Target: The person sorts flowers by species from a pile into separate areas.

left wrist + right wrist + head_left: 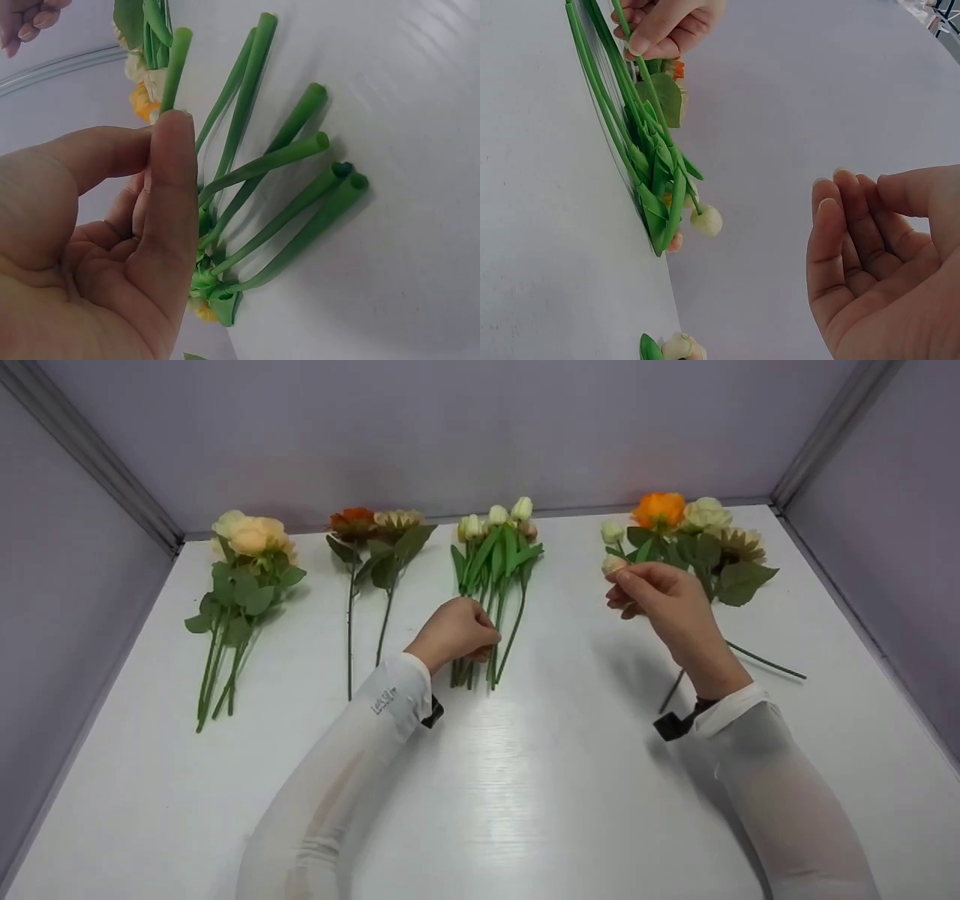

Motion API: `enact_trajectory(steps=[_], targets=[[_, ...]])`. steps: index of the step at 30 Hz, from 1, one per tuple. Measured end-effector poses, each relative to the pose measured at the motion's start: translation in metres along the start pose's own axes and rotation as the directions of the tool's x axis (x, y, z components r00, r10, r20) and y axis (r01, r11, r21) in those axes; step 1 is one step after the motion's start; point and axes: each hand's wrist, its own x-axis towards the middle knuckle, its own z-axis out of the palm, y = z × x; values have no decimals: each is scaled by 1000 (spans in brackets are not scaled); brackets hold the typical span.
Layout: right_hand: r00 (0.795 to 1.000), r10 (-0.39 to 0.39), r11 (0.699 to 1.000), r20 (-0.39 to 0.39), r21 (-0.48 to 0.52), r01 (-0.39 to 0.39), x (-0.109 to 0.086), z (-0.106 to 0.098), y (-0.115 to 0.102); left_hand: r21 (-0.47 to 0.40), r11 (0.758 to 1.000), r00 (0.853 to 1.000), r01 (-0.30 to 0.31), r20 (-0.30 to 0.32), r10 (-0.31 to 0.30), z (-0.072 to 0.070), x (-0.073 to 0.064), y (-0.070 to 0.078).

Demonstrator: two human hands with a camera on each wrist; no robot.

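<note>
My left hand pinches the green stem of one white tulip between thumb and index finger. This stem stands raised above the other tulips of the middle bunch, whose cut ends point toward me. My right hand hovers over the right-hand group of flowers, fingers loosely bent and nothing between them in the right wrist view. Its fingertips overlap a pale tulip head in the head view. Behind it lie an orange flower and a cream rose.
A bunch of peach and cream roses lies at the far left of the white table. Right of it are a rust-coloured flower and a beige flower on long stems. Grey panels enclose the back and sides.
</note>
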Motion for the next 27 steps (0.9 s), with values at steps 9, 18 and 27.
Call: enact_trajectory(steps=[9,18,27], targets=[[1000,1,1000,-15,-5,-1,0,-1,-2,130,992,1000,-2,-9,3,5,5,0],[998,16,999,-64,-34,-18,-3,-11,-11,121,993,1000,11,-20,-9,3,0,6],[975,-86,991,-203,79,104,-8,-44,-30,151,977,983,-151,-84,165,5,-18,40]])
